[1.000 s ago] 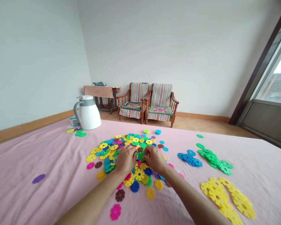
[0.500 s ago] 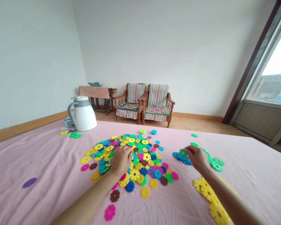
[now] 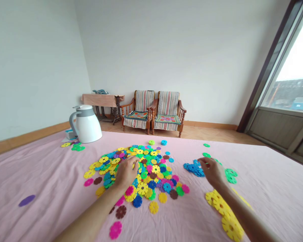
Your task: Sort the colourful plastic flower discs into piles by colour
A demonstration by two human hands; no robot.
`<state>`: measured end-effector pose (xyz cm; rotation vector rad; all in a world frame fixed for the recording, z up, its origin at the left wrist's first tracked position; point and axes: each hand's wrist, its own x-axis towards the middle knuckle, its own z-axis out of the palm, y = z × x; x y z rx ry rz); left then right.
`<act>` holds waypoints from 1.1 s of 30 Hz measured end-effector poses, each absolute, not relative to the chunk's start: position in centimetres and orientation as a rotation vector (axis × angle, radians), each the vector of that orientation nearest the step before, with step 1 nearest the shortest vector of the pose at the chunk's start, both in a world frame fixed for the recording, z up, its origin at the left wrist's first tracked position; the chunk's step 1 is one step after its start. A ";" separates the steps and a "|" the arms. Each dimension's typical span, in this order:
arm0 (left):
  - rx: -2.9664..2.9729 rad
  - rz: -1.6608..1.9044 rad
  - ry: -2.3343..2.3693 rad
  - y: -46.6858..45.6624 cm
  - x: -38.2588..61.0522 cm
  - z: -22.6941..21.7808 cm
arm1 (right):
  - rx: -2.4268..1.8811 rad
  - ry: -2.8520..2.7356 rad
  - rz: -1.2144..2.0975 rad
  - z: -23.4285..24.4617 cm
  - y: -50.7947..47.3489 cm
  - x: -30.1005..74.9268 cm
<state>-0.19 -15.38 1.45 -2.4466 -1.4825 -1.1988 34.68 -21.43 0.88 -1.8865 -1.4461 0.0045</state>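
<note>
My left hand (image 3: 127, 170) is over the mixed pile of flower-shaped plastic discs (image 3: 142, 188), its fingers curled down among them. Whatever its fingertips hold, if anything, is hidden. My right hand (image 3: 213, 171) has its thumb and fingers bent together beside a heap of blue discs (image 3: 195, 168). Its fingertips meet the edge of that heap, and I cannot make out whether a disc is pinched there. Green discs (image 3: 231, 175) lie behind and right of this hand, partly covered by it. Larger-looking yellow discs (image 3: 221, 205) overlap in a row beside my right forearm.
A pink cloth (image 3: 53, 174) covers the table. At the back left stand a white and grey jug (image 3: 89, 126) and a small box (image 3: 70, 134), with a few discs in front. Stacked lime (image 3: 151, 142) and blue discs (image 3: 164, 142) lie behind the pile. Two wooden chairs (image 3: 168, 107) are beyond.
The green disc seen at my right fingertips earlier no longer shows there. My left hand has shifted only slightly over the pile. The whole view has moved a little.
</note>
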 end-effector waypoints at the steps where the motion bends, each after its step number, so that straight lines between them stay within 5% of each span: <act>1: -2.393 -1.286 -1.468 -15.2 -0.4 1.7 | -1.798 -1.557 0.032 1.1 -21.4 32.6; 15: -1.851 -1.829 -1.498 -13.5 -5.3 4.5 | -0.739 -2.635 0.118 3.4 -27.2 9.6; 24: -1.918 -1.759 -1.586 -12.9 -5.4 3.6 | -1.058 -2.554 -0.153 1.4 -22.9 9.9; 33: -2.280 -1.484 -1.515 -13.1 -3.8 2.3 | -1.268 -2.430 0.001 1.3 -21.2 15.6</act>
